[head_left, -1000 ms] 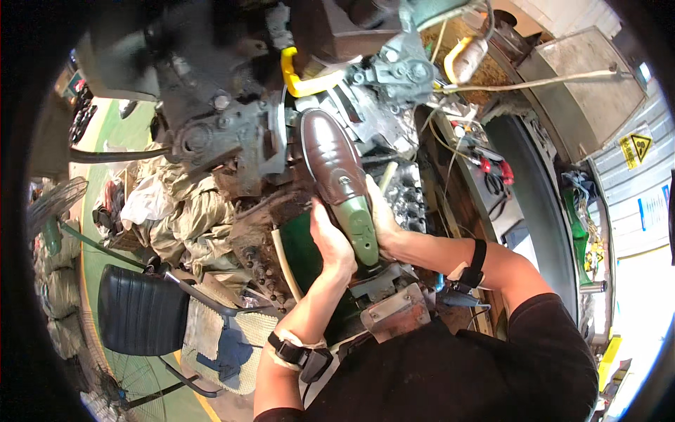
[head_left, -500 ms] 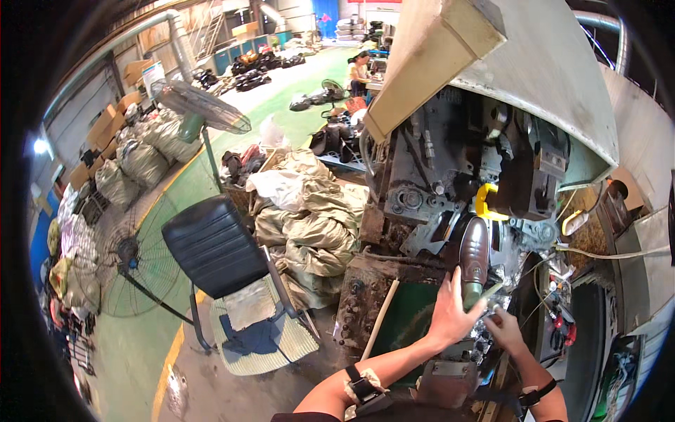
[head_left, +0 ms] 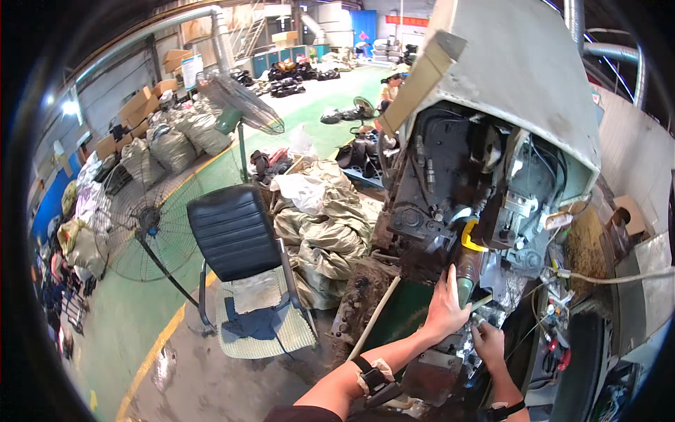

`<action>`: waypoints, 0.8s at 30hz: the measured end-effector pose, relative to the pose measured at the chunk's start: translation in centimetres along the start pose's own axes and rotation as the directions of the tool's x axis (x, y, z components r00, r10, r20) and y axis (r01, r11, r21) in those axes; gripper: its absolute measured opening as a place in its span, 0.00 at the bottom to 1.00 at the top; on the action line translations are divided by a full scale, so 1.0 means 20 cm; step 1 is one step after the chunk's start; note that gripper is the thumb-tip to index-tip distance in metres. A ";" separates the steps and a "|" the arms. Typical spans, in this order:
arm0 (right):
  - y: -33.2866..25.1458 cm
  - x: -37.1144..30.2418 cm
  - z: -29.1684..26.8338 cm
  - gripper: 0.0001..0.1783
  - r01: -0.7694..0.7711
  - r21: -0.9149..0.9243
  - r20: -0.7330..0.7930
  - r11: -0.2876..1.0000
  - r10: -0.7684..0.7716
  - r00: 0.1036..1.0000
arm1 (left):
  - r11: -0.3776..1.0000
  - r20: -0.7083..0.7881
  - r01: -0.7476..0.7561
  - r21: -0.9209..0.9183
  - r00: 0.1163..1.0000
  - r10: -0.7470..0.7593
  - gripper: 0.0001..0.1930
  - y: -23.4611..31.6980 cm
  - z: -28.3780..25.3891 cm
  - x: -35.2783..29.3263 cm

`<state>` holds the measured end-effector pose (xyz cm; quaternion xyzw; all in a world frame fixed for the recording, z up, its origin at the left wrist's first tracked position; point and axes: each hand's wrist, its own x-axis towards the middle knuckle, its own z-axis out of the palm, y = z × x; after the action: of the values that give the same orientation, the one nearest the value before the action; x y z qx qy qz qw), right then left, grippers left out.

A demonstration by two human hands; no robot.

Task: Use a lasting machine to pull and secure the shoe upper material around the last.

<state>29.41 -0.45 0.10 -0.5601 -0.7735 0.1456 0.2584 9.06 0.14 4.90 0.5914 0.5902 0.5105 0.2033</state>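
A brown leather shoe (head_left: 472, 261) on a green last reaches toe-first into the machine (head_left: 450, 169), partly under its yellow curved part (head_left: 470, 238). My left hand (head_left: 446, 309) grips the shoe's heel end, fingers along its left side. Just to the right, a pale stick-like piece (head_left: 482, 302) sticks out between my two hands; which hand it belongs to I cannot tell. My right hand (head_left: 489, 343) is closed below it, fingers curled at a small thing that they mostly hide. The toe's tip is lost in the machine's dark inside.
To my left stand a black-backed chair (head_left: 232, 232) with a cloth on its seat and a large floor fan (head_left: 148, 221). Behind the chair lie heaped tan sacks (head_left: 323, 225). A hanging beige panel (head_left: 422, 81) juts from the machine's hood. Cables (head_left: 619, 279) run at right. A person (head_left: 389, 90) sits far back.
My left hand has pushed the shoe forward, so its toe now lies under the yellow part. My right hand has shifted slightly left and down in the picture. The whole view has turned.
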 end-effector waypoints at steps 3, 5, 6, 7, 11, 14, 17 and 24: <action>-0.01 -0.04 -0.01 0.15 0.002 0.040 -0.030 0.999 -0.001 1.000 | 1.000 -0.007 -0.001 -0.015 1.000 0.001 0.55 0.00 0.02 -0.01; 0.01 -0.01 -0.01 0.15 -0.011 0.043 -0.007 0.999 0.011 1.000 | 1.000 -0.021 -0.019 -0.021 1.000 0.018 0.55 -0.01 0.02 0.00; 0.02 -0.01 -0.01 0.16 -0.019 0.046 0.002 0.999 0.019 1.000 | 1.000 -0.017 -0.010 -0.015 1.000 0.010 0.55 -0.01 0.02 -0.01; 0.03 -0.02 0.00 0.17 -0.019 0.040 -0.018 0.999 0.020 1.000 | 1.000 -0.013 -0.002 -0.008 1.000 0.002 0.55 -0.02 0.02 -0.02; 0.01 -0.01 -0.01 0.18 -0.019 0.030 -0.012 0.999 0.020 1.000 | 1.000 -0.013 0.018 -0.017 1.000 -0.018 0.56 -0.01 0.02 -0.01; 0.02 -0.02 -0.01 0.18 -0.080 0.083 -0.008 0.993 0.081 0.997 | 1.000 -0.026 -0.012 -0.026 1.000 0.011 0.56 -0.02 0.02 -0.02; 0.03 -0.03 0.00 0.15 -0.086 0.052 -0.011 0.995 0.086 0.996 | 0.999 -0.025 -0.017 -0.035 1.000 0.016 0.56 -0.03 0.01 -0.03; 0.05 -0.04 -0.01 0.15 -0.029 0.004 -0.111 1.000 0.029 0.993 | 0.999 -0.014 -0.048 -0.010 0.999 0.048 0.56 0.00 0.04 -0.01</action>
<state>30.56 -0.89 -0.48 -0.5783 -0.7495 0.1189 0.2995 9.71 0.19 4.43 0.6009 0.5746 0.5221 0.1900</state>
